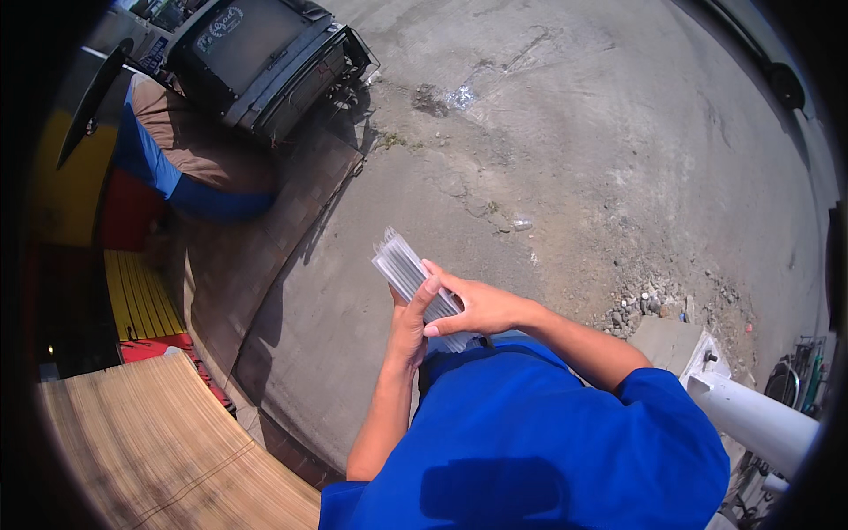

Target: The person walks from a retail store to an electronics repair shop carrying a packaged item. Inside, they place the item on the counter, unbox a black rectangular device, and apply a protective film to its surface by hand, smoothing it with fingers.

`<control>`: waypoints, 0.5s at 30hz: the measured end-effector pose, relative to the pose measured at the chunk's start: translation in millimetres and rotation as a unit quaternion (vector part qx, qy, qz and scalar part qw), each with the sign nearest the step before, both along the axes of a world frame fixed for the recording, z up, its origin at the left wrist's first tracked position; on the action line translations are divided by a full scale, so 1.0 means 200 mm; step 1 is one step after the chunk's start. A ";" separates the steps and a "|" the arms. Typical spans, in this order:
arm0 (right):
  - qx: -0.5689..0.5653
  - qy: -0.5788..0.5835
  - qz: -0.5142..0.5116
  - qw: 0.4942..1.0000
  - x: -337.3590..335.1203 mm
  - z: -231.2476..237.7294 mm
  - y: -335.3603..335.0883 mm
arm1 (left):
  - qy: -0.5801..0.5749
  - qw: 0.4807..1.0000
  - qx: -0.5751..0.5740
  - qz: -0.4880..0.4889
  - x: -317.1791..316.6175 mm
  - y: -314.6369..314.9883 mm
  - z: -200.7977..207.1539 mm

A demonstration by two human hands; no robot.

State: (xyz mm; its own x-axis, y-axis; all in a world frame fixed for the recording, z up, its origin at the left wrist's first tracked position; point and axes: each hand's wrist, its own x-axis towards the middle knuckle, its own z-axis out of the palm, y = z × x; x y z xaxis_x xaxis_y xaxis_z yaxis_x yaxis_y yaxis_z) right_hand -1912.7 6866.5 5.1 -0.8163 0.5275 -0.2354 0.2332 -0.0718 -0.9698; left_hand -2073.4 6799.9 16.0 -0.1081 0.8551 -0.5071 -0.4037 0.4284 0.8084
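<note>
Both hands closed on a narrow bundle of thin, clear-whitish strips or sleeves, apparently plastic [405, 268].
Left hand [409, 329] grips from the left side, thumb laid along the top; right hand [488, 306] clasps the right side, its thumb reaching toward the left hand. Bundle sits in front of the blue short-sleeved shirt [565, 406], tilted, far end pointing up-left, layered edges visible; lower end partly hidden by the right hand. Below: grey, dusty concrete ground [336, 353]. Lower left: tan, lengthwise-striped surface [168, 433], material unclear. Right: thick white cylindrical pipe [760, 415], near loose grey gravel [652, 305].
</note>
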 end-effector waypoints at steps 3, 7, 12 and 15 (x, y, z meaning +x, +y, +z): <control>0.038 -0.029 0.025 0.999 -0.12 0.01 0.47 | -0.068 0.997 0.031 0.035 -0.13 0.44 -0.04; -0.033 0.085 -0.007 0.996 -0.20 -0.21 1.21 | -0.097 0.992 0.062 0.046 -0.23 1.19 -0.10; -0.245 0.126 -0.051 0.960 -0.23 -0.24 2.05 | -0.140 0.989 0.040 0.025 -0.39 2.10 -0.08; -0.373 0.188 -0.133 0.899 -0.25 -0.16 2.56 | -0.139 0.990 0.008 -0.017 -0.49 2.66 0.08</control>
